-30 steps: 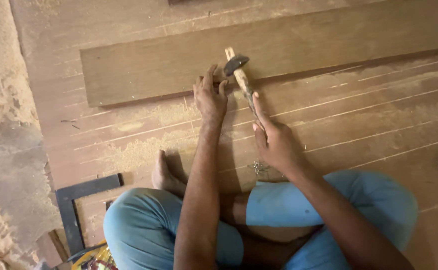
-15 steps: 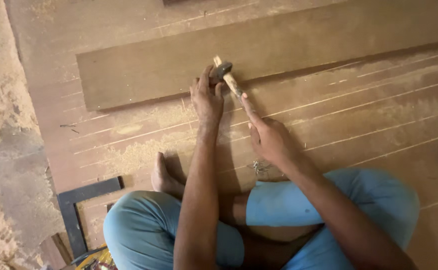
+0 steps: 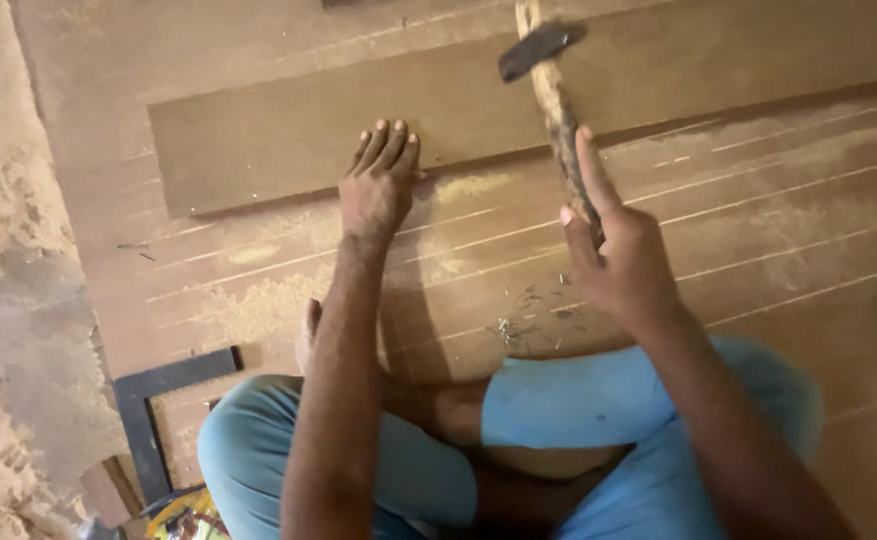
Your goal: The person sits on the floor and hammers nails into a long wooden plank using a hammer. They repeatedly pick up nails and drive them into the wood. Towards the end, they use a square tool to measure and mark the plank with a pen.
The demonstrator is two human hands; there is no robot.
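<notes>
The right hand grips the wooden handle of a hammer, index finger extended along it; the dark head is raised above the hand. The left hand lies flat, fingers together, on the edge of a board, left of the hammer.

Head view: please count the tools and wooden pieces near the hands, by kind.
Hammer, in the right hand: 1
Wooden plank, under the left hand: 1
Black framing square: 1
Total: 3
</notes>
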